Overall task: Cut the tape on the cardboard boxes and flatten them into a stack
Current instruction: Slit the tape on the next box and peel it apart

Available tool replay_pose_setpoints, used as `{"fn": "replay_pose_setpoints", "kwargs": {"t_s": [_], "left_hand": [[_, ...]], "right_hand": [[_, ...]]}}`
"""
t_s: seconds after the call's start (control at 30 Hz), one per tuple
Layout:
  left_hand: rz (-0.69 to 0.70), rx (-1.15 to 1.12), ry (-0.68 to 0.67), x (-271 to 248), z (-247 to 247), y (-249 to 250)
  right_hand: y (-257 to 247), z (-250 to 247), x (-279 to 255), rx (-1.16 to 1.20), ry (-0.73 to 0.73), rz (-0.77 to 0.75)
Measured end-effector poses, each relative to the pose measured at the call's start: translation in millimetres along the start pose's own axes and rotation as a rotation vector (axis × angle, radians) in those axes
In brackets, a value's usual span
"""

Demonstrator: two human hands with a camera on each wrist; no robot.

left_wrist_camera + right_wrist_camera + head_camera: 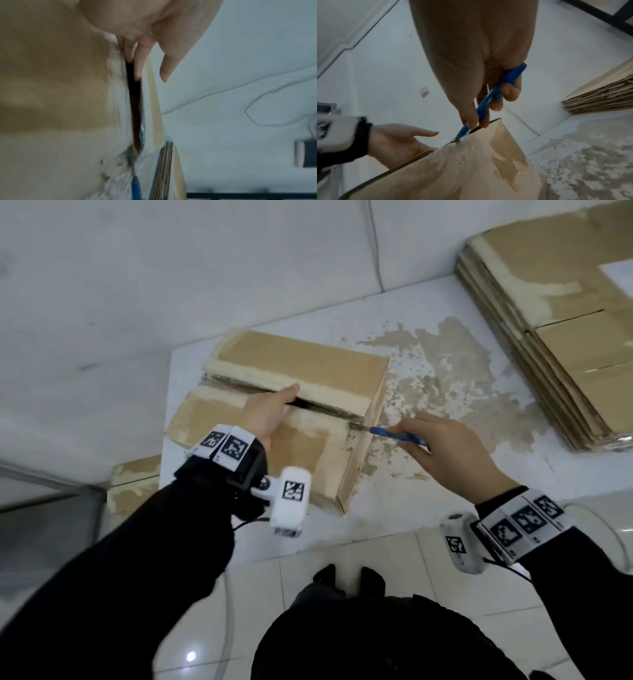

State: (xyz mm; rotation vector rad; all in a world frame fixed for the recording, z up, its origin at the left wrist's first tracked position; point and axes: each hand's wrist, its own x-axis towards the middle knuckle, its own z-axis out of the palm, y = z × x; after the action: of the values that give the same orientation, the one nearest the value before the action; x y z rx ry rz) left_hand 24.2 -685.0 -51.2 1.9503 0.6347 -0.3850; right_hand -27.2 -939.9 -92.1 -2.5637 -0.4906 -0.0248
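White surface (445, 484), patchy and worn: flattened stack (561, 344) at far right corner; cardboard box (301, 364) mid-surface, seam partly open. Left hand (270, 409), fingers hooked into the seam. Right hand (455, 446) grips blue cutter (394, 434) at seam's end; best keep the blade shallow, clear of the left fingers.

You find no readable words, brands or numbers here. The only signs are black-and-white square code markers, patterns and not letters: on the white band (224, 444) round your left wrist at about 9 o'clock in the head view, on the white camera housing (291, 501) just below it, on the band (524, 522) round your right wrist at about 4 o'clock, and on the housing (457, 542) beside that. A white label (620, 273) on the flattened cardboard stack (548, 344) at 2 o'clock is too blurred to read.
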Motion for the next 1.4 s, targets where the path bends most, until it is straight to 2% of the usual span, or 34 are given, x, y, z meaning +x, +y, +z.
{"fn": "replay_pose_setpoints", "kwargs": {"t_s": [0.03, 0.17, 0.27, 0.33, 0.43, 0.5, 0.53, 0.6, 0.67, 0.73, 0.8, 0.83, 0.9, 0.93, 1.0, 1.07, 1.13, 1.2, 1.3, 1.4], "left_hand": [[-0.038, -0.09, 0.056, 3, 4, 3], [-0.054, 0.075, 0.236, 17, 17, 3], [-0.03, 0.084, 0.256, 20, 22, -3], [0.001, 0.023, 0.253, 22, 21, -5], [0.036, -0.079, 0.206, 20, 14, 0], [0.108, -0.066, 0.178, 23, 8, 7], [0.169, -0.014, 0.176, 25, 6, 10], [0.284, 0.323, 0.186, 25, 1, 15], [0.37, 0.705, 0.185, 24, -8, 18], [0.465, 0.858, 0.177, 17, -22, 24], [0.566, 0.879, 0.142, 3, -39, 33], [0.605, 0.883, 0.099, -9, -48, 39], [0.617, 0.943, -0.025, -33, -67, 44], [0.585, 0.962, -0.097, -45, -78, 43], [0.473, 0.969, -0.24, -67, -96, 33], [0.366, 1.004, -0.372, -80, -106, 13], [0.342, 1.127, -0.406, -80, -105, -15], [0.401, 1.22, -0.36, -70, -96, -44], [0.533, 1.313, -0.263, -49, -77, -76], [0.693, 1.421, -0.185, -34, -63, -83]], "right_hand": [[-2, 1, -3, -0.058, 0.037, -0.017], [-4, 2, -5, -0.197, 0.128, -0.022], [-12, 14, 5, -0.306, 0.126, 0.013], [-16, 16, 15, -0.342, 0.181, 0.083], [10, -3, 13, -0.224, 0.239, 0.259], [40, -9, -1, -0.028, 0.25, 0.355], [53, -4, -7, 0.085, 0.249, 0.414], [79, 22, -13, 0.194, 0.174, 0.547], [100, 57, -15, 0.217, 0.072, 0.638], [107, 78, -16, 0.192, -0.006, 0.679], [97, 82, -13, 0.123, 0.02, 0.618], [84, 78, -10, 0.133, 0.097, 0.538], [45, 62, -1, 0.227, 0.298, 0.263], [22, 54, 5, 0.265, 0.349, 0.106], [-17, 48, 16, 0.283, 0.294, -0.17], [-38, 56, 27, 0.179, 0.117, -0.311], [-46, 63, 36, 0.005, -0.042, -0.31], [-47, 56, 47, -0.086, -0.065, -0.251], [-45, 21, 77, 0.002, 0.038, -0.16], [-29, -7, 130, 0.161, -0.07, 0.044]]}}
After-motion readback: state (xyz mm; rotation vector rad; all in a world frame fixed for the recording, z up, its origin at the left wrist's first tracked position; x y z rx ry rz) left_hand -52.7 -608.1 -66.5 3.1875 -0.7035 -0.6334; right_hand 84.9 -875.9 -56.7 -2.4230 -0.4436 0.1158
